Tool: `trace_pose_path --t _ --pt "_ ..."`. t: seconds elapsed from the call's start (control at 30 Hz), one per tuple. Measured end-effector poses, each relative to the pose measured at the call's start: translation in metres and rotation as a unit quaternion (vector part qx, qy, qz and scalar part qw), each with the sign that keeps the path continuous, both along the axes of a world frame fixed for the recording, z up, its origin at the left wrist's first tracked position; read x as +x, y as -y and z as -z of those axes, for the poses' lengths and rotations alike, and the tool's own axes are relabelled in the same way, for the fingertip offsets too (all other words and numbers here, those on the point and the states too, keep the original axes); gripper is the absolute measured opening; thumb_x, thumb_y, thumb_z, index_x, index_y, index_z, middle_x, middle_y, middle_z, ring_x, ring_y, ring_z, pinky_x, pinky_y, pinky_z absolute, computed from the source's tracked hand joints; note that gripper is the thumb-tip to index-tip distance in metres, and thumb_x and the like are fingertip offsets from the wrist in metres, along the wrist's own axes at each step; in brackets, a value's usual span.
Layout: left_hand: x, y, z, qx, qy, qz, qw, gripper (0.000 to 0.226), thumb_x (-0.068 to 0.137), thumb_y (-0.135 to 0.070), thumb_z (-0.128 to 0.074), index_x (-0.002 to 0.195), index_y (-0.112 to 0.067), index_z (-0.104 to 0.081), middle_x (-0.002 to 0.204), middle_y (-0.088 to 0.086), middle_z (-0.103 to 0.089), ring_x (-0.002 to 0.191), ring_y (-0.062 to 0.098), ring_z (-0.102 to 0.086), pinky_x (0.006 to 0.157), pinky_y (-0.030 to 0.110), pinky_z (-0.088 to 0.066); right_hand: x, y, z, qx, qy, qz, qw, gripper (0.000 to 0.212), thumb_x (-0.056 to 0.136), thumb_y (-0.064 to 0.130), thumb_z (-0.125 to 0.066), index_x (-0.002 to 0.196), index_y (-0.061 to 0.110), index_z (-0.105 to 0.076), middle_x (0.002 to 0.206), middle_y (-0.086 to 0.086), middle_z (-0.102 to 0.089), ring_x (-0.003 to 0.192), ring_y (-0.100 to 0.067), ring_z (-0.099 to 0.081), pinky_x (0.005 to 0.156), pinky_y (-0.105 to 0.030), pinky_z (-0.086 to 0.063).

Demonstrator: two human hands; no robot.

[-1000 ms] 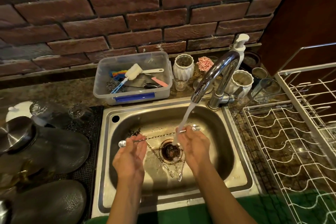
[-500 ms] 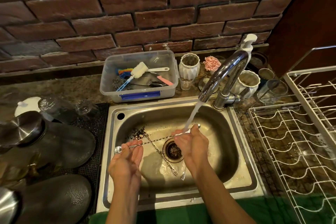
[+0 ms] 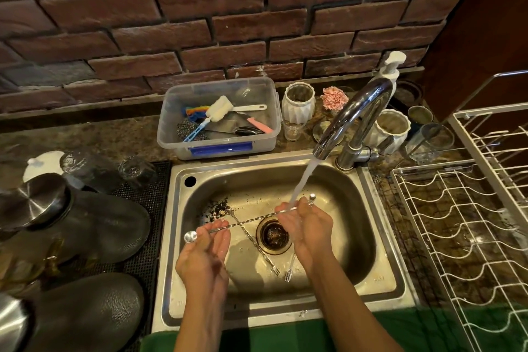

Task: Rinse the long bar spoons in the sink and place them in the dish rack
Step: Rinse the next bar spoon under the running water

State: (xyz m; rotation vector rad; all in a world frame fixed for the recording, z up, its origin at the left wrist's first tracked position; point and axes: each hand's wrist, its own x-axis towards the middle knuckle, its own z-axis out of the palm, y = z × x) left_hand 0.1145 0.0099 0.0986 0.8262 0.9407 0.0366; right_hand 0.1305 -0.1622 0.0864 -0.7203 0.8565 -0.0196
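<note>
Both hands slid left along the bar spoon (image 3: 245, 221), left hand (image 3: 207, 251) and right hand (image 3: 307, 221) pinching it under the water (image 3: 303, 183); wet fingers might drop it by the drain (image 3: 275, 236).

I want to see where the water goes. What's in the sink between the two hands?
In the head view, between the left hand and right hand stretches the held spoon. Below it lie another spoon and the drain.
</note>
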Motion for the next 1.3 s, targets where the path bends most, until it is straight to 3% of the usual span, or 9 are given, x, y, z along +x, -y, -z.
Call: trace_pose_path --t 0.3,0.47,0.57,0.67,0.77,0.83,0.93,1.07,1.3 --pt "0.010 0.013 0.001 0.014 0.029 0.031 0.999 0.019 0.101 -0.011 -0.050 0.102 0.001 -0.064 0.101 0.019 -0.072 0.090 0.023 -0.075 0.074 0.028 -0.063 0.001 0.011 -0.002 0.041 -0.028 0.053 0.997 0.038 0.105 0.027 -0.046 0.086 -0.003 -0.060 0.065 -0.019 -0.073 0.071 -0.035 -0.074 0.083 -0.051 -0.058" --pt "0.022 0.082 0.010 0.033 0.023 0.161 0.986 0.017 0.098 -0.008 -0.054 0.107 0.003 -0.064 0.104 0.018 -0.074 0.098 0.027 -0.074 0.091 0.038 -0.058 -0.011 0.026 0.027 0.101 -0.047 0.024 0.993 0.030 0.101 0.017 -0.053 0.104 -0.011 -0.062 0.101 -0.030 -0.071 0.096 -0.036 -0.073 0.075 -0.038 -0.063" --pt "0.021 0.117 0.021 0.027 0.015 0.238 0.971 0.016 0.098 -0.011 -0.058 0.097 0.001 -0.068 0.096 0.017 -0.077 0.096 0.026 -0.075 0.090 0.038 -0.058 -0.025 0.051 0.044 0.104 -0.083 0.052 0.990 0.017 0.094 0.009 -0.063 0.105 -0.004 -0.063 0.095 -0.020 -0.070 0.086 -0.024 -0.072 0.067 -0.030 -0.063" --pt "0.027 0.119 0.034 0.080 -0.005 0.309 0.948 0.016 0.098 -0.010 -0.057 0.098 0.002 -0.068 0.092 0.017 -0.076 0.089 0.025 -0.074 0.081 0.033 -0.061 -0.042 0.075 0.052 -0.040 -0.131 -0.072 0.988 0.016 0.091 0.005 -0.066 0.102 -0.005 -0.063 0.082 -0.014 -0.066 0.068 -0.019 -0.064 0.058 -0.026 -0.058" --pt "0.036 0.111 0.045 0.148 -0.007 0.372 0.916 0.014 0.099 -0.005 -0.054 0.094 0.000 -0.066 0.087 0.016 -0.070 0.076 0.023 -0.070 0.073 0.036 -0.060 -0.043 0.083 0.060 -0.363 -0.157 -0.198 0.897 0.018 0.088 0.007 -0.069 0.102 0.017 -0.067 0.101 -0.004 -0.069 0.091 -0.024 -0.068 0.078 -0.038 -0.059" --pt "0.040 0.109 0.056 0.217 -0.016 0.446 0.868 0.018 0.100 -0.010 -0.053 0.088 -0.005 -0.067 0.083 0.016 -0.071 0.073 0.027 -0.070 0.071 0.038 -0.060 -0.033 0.076 0.057 -0.453 -0.076 -0.278 0.844 0.017 0.088 0.010 -0.069 0.090 0.028 -0.069 0.094 0.007 -0.071 0.089 -0.015 -0.069 0.083 -0.036 -0.058" --pt "0.044 0.105 0.067 0.291 -0.014 0.546 0.786 0.016 0.096 -0.014 -0.059 0.084 -0.014 -0.071 0.081 0.013 -0.075 0.075 0.028 -0.072 0.074 0.042 -0.063 -0.013 0.057 0.057 -0.486 -0.010 -0.355 0.799 0.008 0.088 0.016 -0.069 0.085 0.019 -0.075 0.081 0.007 -0.073 0.077 -0.006 -0.067 0.073 -0.020 -0.054" --pt "0.046 0.099 0.083 0.304 0.028 0.616 0.726 0.015 0.092 -0.004 -0.058 0.097 -0.010 -0.070 0.075 0.000 -0.062 0.064 0.012 -0.062 0.066 0.037 -0.057 0.000 0.041 0.067 -0.466 0.001 -0.339 0.817 0.014 0.085 0.007 -0.067 0.078 0.015 -0.077 0.069 0.003 -0.072 0.057 -0.001 -0.064 0.055 -0.017 -0.051" --pt "0.043 0.098 0.110 0.286 0.006 0.603 0.745 0.020 0.096 0.001 -0.053 0.114 0.002 -0.060 0.086 0.002 -0.059 0.079 0.024 -0.061 0.080 0.041 -0.058 0.002 0.037 0.102 -0.472 -0.025 -0.399 0.786 0.017 0.085 0.009 -0.064 0.075 0.011 -0.077 0.067 -0.003 -0.073 0.056 -0.008 -0.066 0.059 -0.025 -0.057"
